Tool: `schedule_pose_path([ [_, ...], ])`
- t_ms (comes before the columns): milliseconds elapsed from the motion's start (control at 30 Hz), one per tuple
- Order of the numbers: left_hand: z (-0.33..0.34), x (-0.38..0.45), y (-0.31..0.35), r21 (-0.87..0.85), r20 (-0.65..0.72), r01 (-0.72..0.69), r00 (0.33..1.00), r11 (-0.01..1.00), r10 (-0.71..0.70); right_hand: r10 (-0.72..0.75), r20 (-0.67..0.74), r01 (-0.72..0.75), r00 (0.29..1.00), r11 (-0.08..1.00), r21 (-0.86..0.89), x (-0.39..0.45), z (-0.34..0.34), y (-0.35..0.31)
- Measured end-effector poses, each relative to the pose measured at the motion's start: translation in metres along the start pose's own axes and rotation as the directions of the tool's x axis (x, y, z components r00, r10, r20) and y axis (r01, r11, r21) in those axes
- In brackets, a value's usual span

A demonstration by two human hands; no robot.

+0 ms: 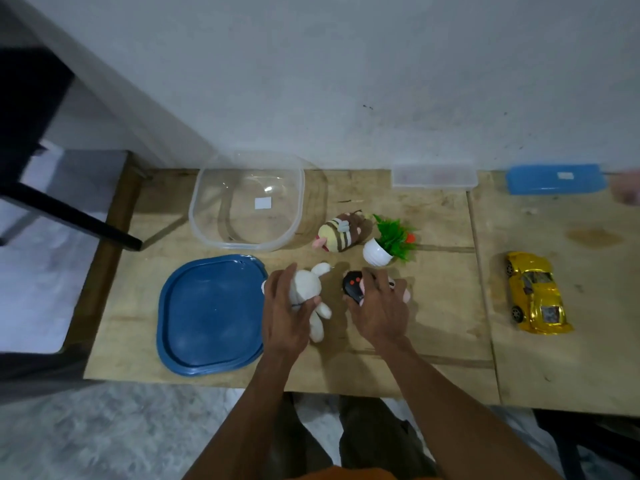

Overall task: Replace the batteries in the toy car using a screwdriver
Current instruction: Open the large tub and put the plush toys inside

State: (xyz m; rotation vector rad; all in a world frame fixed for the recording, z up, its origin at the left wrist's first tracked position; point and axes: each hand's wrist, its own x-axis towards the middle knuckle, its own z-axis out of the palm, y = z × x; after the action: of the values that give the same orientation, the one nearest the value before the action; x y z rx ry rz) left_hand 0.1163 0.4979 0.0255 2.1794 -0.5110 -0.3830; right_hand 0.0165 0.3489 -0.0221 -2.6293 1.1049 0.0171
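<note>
The shiny yellow toy car lies on the right wooden board, well away from both hands. My left hand is closed around a white plush rabbit in the middle of the table. My right hand grips a black remote control with red buttons, and a pink soft toy peeks out from under its fingers. No screwdriver or batteries show in this view.
A blue lid lies left of my hands, with a clear plastic tub behind it. A striped bee plush and a small potted plant sit just beyond my hands. A clear box and a blue case stand along the wall. Another person's hand shows at the right edge.
</note>
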Motion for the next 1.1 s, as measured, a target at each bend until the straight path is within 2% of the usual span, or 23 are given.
schedule_pose_path([
  [167,-0.009,0.004,0.007,-0.016,-0.037,0.012,0.999,1.0,-0.012,0.02,-0.002,-0.02,1.0,0.998,0.063,0.0,-0.004,-0.002],
  [333,-0.029,0.016,0.021,-0.043,-0.107,0.017,0.994,0.999,-0.022,0.074,-0.161,-0.046,0.984,0.984,0.173,0.004,-0.036,-0.026],
  [467,-0.069,0.055,0.037,-0.093,-0.201,-0.065,0.979,0.994,0.045,0.099,-0.221,-0.045,0.97,0.971,0.236,0.043,-0.082,-0.076],
  [567,-0.107,0.096,0.042,-0.12,-0.261,-0.108,0.963,0.987,0.073,0.129,-0.171,-0.064,0.977,0.937,0.343,0.084,-0.11,-0.125],
  [733,-0.147,0.165,0.029,-0.088,-0.21,0.026,0.977,0.996,-0.044,0.115,-0.112,-0.07,0.987,0.937,0.341,0.132,-0.115,-0.205],
  [900,-0.14,0.205,0.001,-0.067,-0.086,0.217,0.971,0.974,-0.222,0.187,0.016,-0.184,0.982,0.944,0.273,0.162,-0.085,-0.247],
  [1100,-0.12,0.225,-0.01,0.023,-0.041,0.221,0.975,0.975,-0.22,0.266,0.11,-0.285,0.958,0.932,0.226,0.186,-0.055,-0.266],
])
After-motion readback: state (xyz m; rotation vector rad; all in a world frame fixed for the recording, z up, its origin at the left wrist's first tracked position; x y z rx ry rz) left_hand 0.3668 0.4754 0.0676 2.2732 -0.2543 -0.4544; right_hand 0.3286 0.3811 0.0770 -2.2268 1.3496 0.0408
